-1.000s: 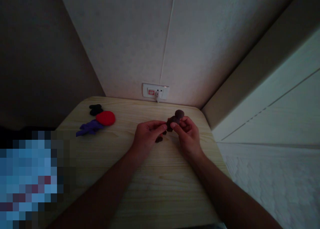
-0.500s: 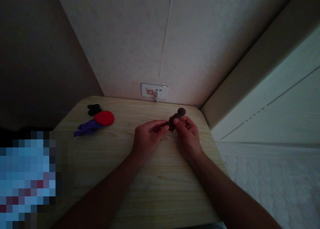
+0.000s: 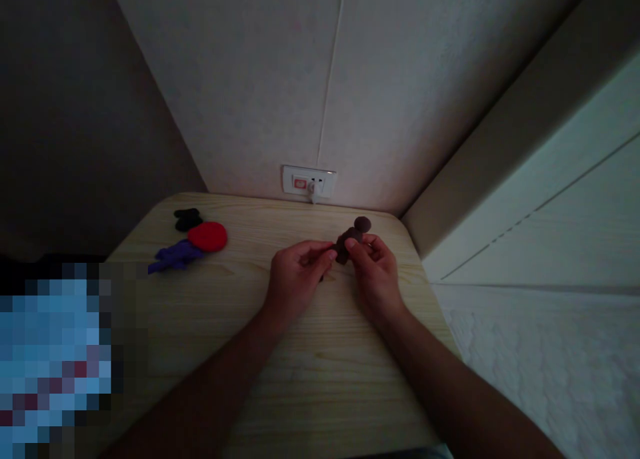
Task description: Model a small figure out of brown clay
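A dark brown modelling-clay piece (image 3: 355, 234) is held up over the back right of the wooden table, its lumps joined and a round, flattened lump at its upper end. My right hand (image 3: 376, 272) grips its middle, thumb on the near side and fingers behind. At its left end, my left hand (image 3: 300, 275) pinches a small part between thumb and forefinger; the fingertips partly hide that end. Just below the left fingertips a small dark bit (image 3: 321, 279) shows, too small to make out.
On the table (image 3: 300, 392), at the back left, lie a flat red clay disc (image 3: 207, 236), a lumpy purple clay piece (image 3: 179, 254) and black clay pieces (image 3: 187, 219). A socket plate (image 3: 309, 182) with a plug sits on the wall behind. Blurred-out blue covers the lower left.
Both hands stay nearly in place on the brown clay. The left fingers have shifted very slightly, and the small dark bit beneath them shows a little more.
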Demonstrator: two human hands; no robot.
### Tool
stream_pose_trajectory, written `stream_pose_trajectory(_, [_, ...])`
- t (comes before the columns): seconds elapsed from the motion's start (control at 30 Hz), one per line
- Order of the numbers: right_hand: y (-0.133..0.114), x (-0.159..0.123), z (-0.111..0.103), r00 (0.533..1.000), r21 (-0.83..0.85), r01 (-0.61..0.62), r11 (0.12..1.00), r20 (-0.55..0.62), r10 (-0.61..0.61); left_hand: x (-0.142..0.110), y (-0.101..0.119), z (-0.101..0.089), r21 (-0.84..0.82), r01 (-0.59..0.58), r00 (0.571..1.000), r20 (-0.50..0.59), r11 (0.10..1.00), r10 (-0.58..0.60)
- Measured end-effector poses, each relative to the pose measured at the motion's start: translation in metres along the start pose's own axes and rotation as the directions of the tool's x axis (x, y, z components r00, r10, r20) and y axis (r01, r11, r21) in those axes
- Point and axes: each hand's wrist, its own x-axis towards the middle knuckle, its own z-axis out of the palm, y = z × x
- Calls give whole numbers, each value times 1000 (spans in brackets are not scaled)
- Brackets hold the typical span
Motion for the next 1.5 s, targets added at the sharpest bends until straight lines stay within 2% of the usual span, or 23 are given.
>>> stream_pose_trajectory(0.17, [0,1,0,999,2,-10,1000,-36,10,-2,-4,1,68,-17,1000,-1,998,17])
stream_pose_trajectory(0.3, [-1,1,0,999,0,-21,1000,-40,21,-4,-6,-2,158,-86,996,28,984,82])
stream_pose_trajectory(0.47, [-5,1,1,998,5,-62,998,12,62,-6,1,-5,392,-231,972,49,891,231])
stream_pose_trajectory(0.57, [-5,0,1,998,-3,-49,999,24,49,-6,5,-6,470,-284,955,60,836,291])
stream_pose_trajectory(0.93, [-4,-1,-1,998,-50,15,999,59,-12,-8,5,-7,435,-276,961,98,857,260])
stream_pose_trajectory(1.5, [-3,1,-3,998,-88,-8,996,60,14,-9,4,-6,378,-223,975,100,899,200])
